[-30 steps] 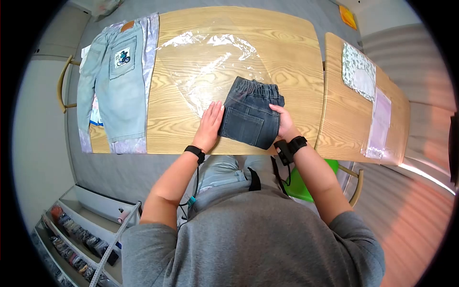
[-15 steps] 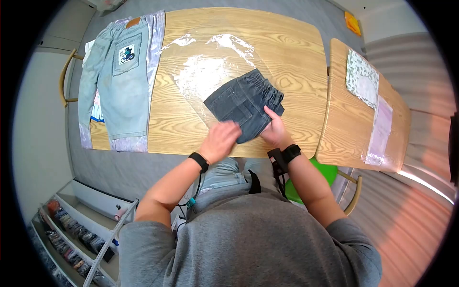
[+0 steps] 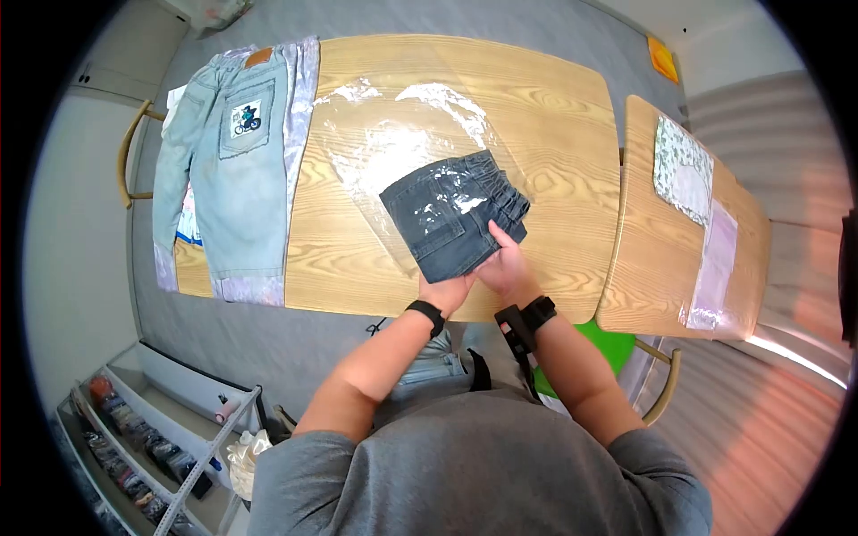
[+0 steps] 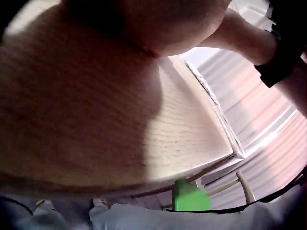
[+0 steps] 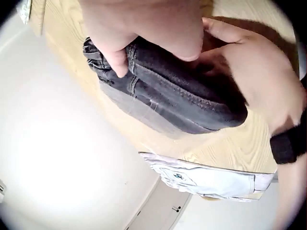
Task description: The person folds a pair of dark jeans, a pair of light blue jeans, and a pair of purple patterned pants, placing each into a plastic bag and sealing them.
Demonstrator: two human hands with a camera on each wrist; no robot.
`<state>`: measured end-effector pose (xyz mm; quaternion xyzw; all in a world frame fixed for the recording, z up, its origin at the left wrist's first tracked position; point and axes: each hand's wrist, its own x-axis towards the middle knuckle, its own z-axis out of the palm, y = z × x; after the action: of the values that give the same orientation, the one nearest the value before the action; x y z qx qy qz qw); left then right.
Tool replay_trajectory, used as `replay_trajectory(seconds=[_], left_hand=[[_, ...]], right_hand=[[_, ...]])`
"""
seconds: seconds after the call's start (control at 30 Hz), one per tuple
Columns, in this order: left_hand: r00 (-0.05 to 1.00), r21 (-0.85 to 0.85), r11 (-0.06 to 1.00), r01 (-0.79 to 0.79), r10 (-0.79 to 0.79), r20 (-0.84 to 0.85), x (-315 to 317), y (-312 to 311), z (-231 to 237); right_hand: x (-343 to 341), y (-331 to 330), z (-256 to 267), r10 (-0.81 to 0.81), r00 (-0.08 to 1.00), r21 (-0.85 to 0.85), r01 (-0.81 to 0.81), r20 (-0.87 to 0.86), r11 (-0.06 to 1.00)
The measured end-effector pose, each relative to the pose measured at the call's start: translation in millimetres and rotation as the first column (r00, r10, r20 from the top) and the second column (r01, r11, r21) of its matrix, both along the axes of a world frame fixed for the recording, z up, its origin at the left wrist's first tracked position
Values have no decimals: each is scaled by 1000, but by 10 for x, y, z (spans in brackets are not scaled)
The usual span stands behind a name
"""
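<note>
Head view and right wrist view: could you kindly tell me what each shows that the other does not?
Only the head view shows the green seat, the storage rack and the yellow-orange item.

Only the right wrist view shows the dark jeans edge-on, with their stacked layers visible.

Both show those jeans, the light-blue jeans, the tabletop, the left hand and the right hand.

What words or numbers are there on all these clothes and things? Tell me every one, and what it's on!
No words or numbers can be read.
Brown waistband patch on the light blue jeans: too small to read.
Motorbike pocket patch: any lettering is too small to read.
Folded dark jeans: no readable text on the sides showing.
</note>
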<state>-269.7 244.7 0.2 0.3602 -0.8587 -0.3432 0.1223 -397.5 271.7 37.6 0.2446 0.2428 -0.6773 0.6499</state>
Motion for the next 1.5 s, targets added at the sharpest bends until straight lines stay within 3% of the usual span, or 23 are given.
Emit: replay_trajectory(seconds=[0.07,0.13,0.2,0.27,0.3,0.33,0.37,0.4,0.47,0.53,0.57,0.67,0.87,1.07,1.13,1.17,1.2,1.23,1.27,1.33,1.4,1.47,1.5], left_hand=[[999,-44,998,36,-35,26,59,-19,57],[935,68,982,179,-191,300,190,-30,123],[902,-19,959,282,-259,346,313,-7,155],[879,-197,912,360,-261,399,424,47,191],[866,-224,896,383,-264,425,472,83,201],[864,-232,894,382,-257,433,527,103,210],[851,-181,895,408,-301,431,576,109,261],[836,-128,892,433,-345,426,621,129,285],[804,-88,887,453,-364,471,670,196,309],[709,-3,862,507,-415,570,700,243,389],[754,-60,857,512,-415,509,735,245,377],[761,-75,850,521,-423,492,783,271,349],[792,-69,874,481,-400,461,815,292,320],[807,-40,885,465,-405,430,778,286,363],[800,-16,882,470,-419,429,788,230,505],[802,48,855,517,-503,322,815,185,634],[792,106,818,565,-574,207,844,129,758],[818,86,813,576,-572,-62,873,38,858],[820,98,814,573,-569,-68,917,-92,981],[904,599,689,408,-398,-157,1043,-380,1159],[995,702,711,-32,90,-46,1122,-594,1031],[910,481,810,-337,411,-53,1098,-893,773],[858,548,734,-402,510,-54,1100,-1039,517]], right_hand=[[21,-20,-53,1,1000,-74,1,27,997],[69,-98,-159,6,1000,-264,-10,-16,965],[120,-213,-274,6,1000,-316,-9,-12,949],[161,-299,-470,86,989,-539,-7,121,842],[221,-274,-481,28,750,-335,-327,-661,884],[228,-371,-538,21,754,-347,-327,-656,879],[227,-470,-663,77,959,-426,-191,-271,884],[224,-557,-722,124,978,-438,-40,165,898],[241,-703,-708,126,986,-556,-44,110,830],[292,-917,-480,-105,990,-296,128,92,947],[265,-985,-459,-125,973,-235,170,193,957],[202,-1126,-396,-160,987,-295,160,24,942],[61,-1223,-519,-88,996,-237,87,6,968],[144,-848,-346,15,944,-72,-41,-330,997],[202,-367,-301,314,669,32,-398,-674,917],[149,-218,-214,524,20,363,-698,-852,617],[62,-80,-48,384,-643,745,-623,-662,240],[-16,104,184,353,-516,600,-777,-780,189],[-122,268,458,337,-361,423,-897,-869,129],[-513,257,912,379,-294,307,-951,-877,-26],[-915,279,950,681,85,171,-939,-727,300],[-1183,81,863,552,215,319,-628,-805,710],[-1213,-100,753,548,198,408,-477,-813,778]])
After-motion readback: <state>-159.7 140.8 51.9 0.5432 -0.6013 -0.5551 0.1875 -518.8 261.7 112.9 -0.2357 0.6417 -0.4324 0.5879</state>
